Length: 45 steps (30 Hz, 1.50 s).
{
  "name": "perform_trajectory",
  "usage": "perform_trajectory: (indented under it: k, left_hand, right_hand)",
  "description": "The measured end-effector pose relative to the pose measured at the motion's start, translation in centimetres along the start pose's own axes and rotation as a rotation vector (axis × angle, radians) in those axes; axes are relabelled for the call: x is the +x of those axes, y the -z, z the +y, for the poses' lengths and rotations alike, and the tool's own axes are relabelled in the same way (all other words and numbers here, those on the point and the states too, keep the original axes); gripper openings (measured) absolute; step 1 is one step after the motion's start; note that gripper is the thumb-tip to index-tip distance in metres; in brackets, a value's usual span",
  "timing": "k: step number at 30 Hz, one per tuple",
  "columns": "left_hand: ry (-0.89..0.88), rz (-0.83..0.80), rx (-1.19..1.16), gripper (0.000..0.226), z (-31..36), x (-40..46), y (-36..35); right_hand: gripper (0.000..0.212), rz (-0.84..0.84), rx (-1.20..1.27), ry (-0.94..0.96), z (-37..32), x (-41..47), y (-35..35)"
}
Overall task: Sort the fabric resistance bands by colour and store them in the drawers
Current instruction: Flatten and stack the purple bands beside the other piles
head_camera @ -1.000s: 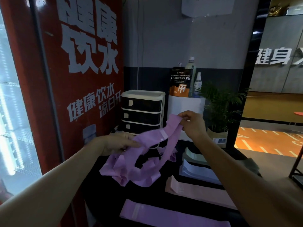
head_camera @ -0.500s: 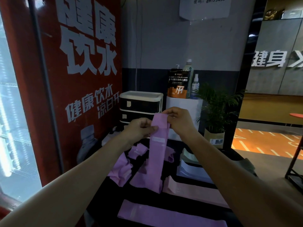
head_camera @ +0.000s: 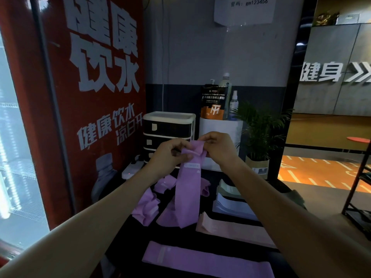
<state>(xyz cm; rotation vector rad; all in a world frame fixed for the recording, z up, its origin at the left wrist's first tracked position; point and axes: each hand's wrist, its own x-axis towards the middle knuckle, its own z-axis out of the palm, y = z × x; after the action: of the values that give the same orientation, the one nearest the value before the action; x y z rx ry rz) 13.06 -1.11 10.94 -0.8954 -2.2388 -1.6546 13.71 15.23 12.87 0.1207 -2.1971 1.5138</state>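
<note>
Right, both hands, left (head_camera: 170, 155) and right (head_camera: 218, 149), pinch purple band's (head_camera: 188, 189) top edge in front of drawers (head_camera: 170, 129); hanging straight, likely for flat folding; drawers look closed.

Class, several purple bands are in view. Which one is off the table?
The purple band hanging straight down, pinched at its top by the left hand and right hand. The other purple bands lie crumpled or flat on the table.

Dim indoor scene: the dark table (head_camera: 230, 235) sits in shadow, while a glowing fridge window (head_camera: 14, 157) blows out at left. Warm light fills the orange floor (head_camera: 321, 169) at right; wide-angle distortion bends edges, and detail looks soft.
</note>
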Motion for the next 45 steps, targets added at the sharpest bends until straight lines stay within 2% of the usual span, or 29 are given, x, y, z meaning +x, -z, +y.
perform_trajectory:
  k: [7, 9, 11, 14, 16, 18, 20, 22, 25, 31, 36, 40, 43, 45]
  left_hand:
    - [-0.094, 0.137, 0.111, 0.009, 0.9, 0.2, 0.6]
    - [-0.095, 0.168, 0.063, 0.008, 1.4, 0.3, 1.1]
    - [-0.079, 0.175, -0.008, 0.009, 2.3, 0.5, 1.6]
    - [-0.082, 0.144, -0.028, 0.007, 3.6, 0.8, 1.8]
    - [-0.076, 0.126, -0.025, 0.007, 4.0, 0.9, 1.5]
    - [-0.059, 0.114, -0.025, 0.009, 4.3, 0.9, 1.0]
    - [-0.057, 0.119, -0.021, 0.011, 4.7, 0.9, 0.6]
    - [-0.064, 0.136, -0.045, 0.012, 5.3, 0.9, 0.4]
    - [-0.063, 0.151, -0.076, 0.012, 6.1, 0.8, 0.3]
    - [0.000, -0.004, -0.025, 0.010, 6.4, 0.0, 0.6]
    - [0.080, 0.157, -0.252, 0.011, 6.4, -0.1, -0.2]
    - [0.122, 0.286, -0.356, 0.009, 5.3, -0.7, 0.4]
    - [0.178, 0.369, -0.395, 0.008, 3.7, -1.8, 0.6]
    - [0.236, 0.406, -0.408, 0.008, 2.5, -2.9, 0.7]
  right_hand:
    - [0.019, -0.018, -0.085, 0.098, -0.5, -0.5, 0.5]
    - [0.014, -0.056, -0.167, 0.178, -1.1, -0.9, 0.9]
    - [0.019, -0.138, -0.206, 0.221, -1.6, -1.4, 1.4]
    - [0.030, -0.309, -0.007, 0.165, -2.4, -2.5, 1.9]
    - [0.032, -0.363, 0.185, 0.098, -2.6, -3.0, 2.0]
    - [0.030, -0.380, 0.320, 0.042, -2.7, -3.5, 2.1]
    - [0.020, -0.371, 0.342, 0.027, -2.8, -3.9, 2.0]
    - [0.017, -0.348, 0.289, 0.036, -2.7, -4.3, 1.8]
    - [0.025, -0.312, 0.191, 0.063, -2.6, -4.6, 1.4]
    - [0.025, -0.287, 0.090, 0.088, -2.7, -5.3, 1.9]
    - [0.030, -0.400, 0.099, 0.007, -1.4, -7.3, 3.0]
    - [0.029, -0.494, -0.102, -0.098, 2.0, -9.8, 4.1]
    - [0.006, -0.502, -0.364, -0.087, 4.4, -11.7, 5.3]
    - [0.012, -0.507, -0.469, -0.103, 5.7, -12.8, 6.2]
